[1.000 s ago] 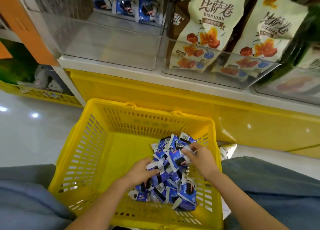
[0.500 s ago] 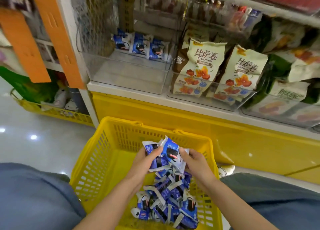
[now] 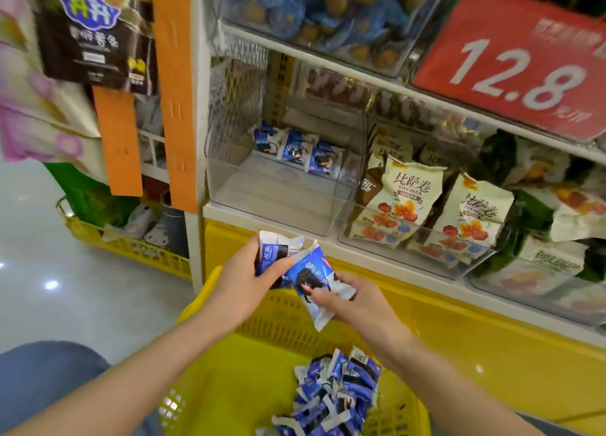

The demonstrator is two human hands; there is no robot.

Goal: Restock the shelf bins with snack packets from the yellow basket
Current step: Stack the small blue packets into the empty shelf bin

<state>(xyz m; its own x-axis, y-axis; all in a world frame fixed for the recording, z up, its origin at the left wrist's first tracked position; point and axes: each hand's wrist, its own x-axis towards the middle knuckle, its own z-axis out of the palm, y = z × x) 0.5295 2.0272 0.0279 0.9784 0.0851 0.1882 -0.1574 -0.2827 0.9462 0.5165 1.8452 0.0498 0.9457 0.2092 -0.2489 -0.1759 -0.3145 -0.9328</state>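
Here, fingers (image 3: 323,292) of left hand (image 3: 242,285) and right hand (image 3: 357,299) clamp blue packets (image 3: 311,280) over yellow basket (image 3: 229,386); floor (image 3: 49,271) perhaps tiled.

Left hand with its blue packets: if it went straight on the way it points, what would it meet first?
Probably the front wall of the clear bin just above. The left hand points up toward it with its packets leading, though depth is unclear.
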